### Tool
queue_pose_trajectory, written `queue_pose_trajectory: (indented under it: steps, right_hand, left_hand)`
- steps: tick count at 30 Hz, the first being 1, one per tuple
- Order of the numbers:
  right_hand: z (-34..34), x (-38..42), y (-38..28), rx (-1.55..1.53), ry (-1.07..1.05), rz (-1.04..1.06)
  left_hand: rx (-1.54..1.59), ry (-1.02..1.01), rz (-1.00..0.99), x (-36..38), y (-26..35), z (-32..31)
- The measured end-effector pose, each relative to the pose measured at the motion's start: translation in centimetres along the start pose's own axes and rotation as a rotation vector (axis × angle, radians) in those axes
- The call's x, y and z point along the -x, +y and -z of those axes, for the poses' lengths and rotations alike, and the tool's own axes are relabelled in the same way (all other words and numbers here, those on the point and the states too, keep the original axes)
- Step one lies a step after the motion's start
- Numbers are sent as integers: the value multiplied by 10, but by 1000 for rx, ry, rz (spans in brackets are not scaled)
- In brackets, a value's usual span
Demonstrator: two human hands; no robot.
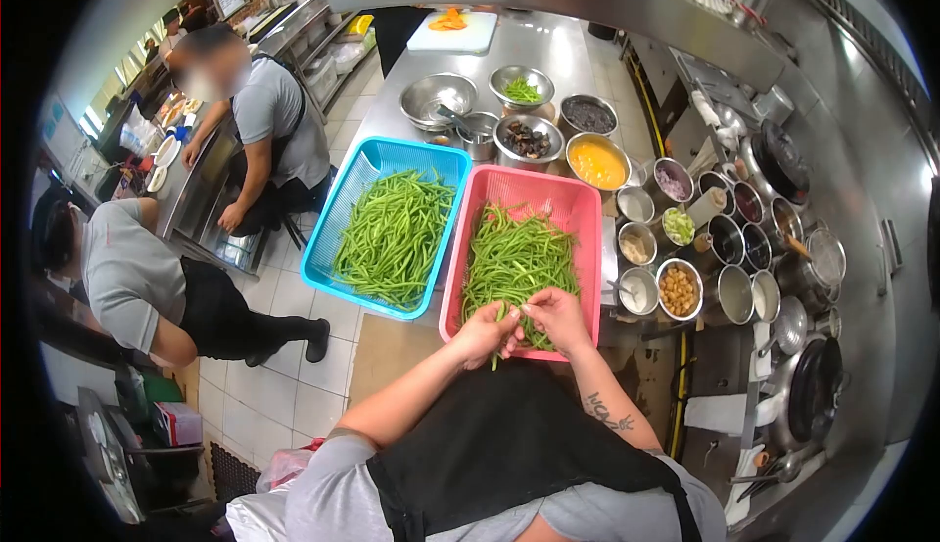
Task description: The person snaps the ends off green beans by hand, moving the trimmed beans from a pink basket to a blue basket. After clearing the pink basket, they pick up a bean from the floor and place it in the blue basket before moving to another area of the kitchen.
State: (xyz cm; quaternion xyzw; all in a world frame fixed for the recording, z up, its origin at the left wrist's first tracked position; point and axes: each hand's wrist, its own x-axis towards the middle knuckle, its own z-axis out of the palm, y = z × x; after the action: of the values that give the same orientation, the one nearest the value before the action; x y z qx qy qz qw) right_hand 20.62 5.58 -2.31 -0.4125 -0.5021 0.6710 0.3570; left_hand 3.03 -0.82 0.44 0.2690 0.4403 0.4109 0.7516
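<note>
Over the near edge of a pink plastic basket [550, 194], my two hands meet with fingertips almost touching. My left hand [487, 334] is closed around a few green beans, and one hangs below its fingers. With thumb and forefinger, my right hand [556, 321] pinches at the end of a bean; the tip itself is mostly hidden. Loose green beans [519, 258] fill the pink basket beneath the hands. Left of it, touching or nearly so, stands a blue basket [338, 211] with another heap of green beans [394, 238].
Steel bowls stand behind the baskets, including one of yellow liquid [597, 162] and one of dark pieces [529, 139]. A white cutting board [452, 33] lies farther back. Ingredient pots [679, 289] crowd the right side. Two co-workers [279, 116] work at left.
</note>
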Motion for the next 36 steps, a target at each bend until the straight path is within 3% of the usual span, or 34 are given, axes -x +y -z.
queue_pose_trajectory:
  steps: [5, 13, 17, 21, 25, 28, 30, 32, 35, 36]
  right_hand:
    - [-3, 3, 9, 43, -33, -61]
    - [-23, 23, -8, 4, -304, -167]
    - [-7, 22, -23, 81, -424, -164]
    - [-8, 20, -31, 163, -548, -90]
    - [-8, 20, -38, 205, -639, -86]
    - [-5, 22, -41, 217, -604, -141]
    - [-4, 28, -52, 57, -621, -104]
    - [-5, 38, -67, -168, -630, -77]
    - [8, 18, -56, -53, -280, -11]
    - [20, -3, -40, 216, -152, -7]
  left_hand:
    - [-1, -4, 10, -3, -6, 2]
    - [171, 22, 77, -1, -6, 17]
    - [233, -4, -10, -3, -8, 13]
    - [15, 83, -44, -5, 13, 13]
    - [-93, -61, -2, -2, 23, 23]
    - [-207, -45, 15, -6, 23, 27]
    - [-244, 64, -25, -14, 28, 27]
    - [-82, 138, -45, -33, 34, 47]
    - [252, 108, -19, -36, 49, 62]
    - [332, 42, -13, -38, 50, 64]
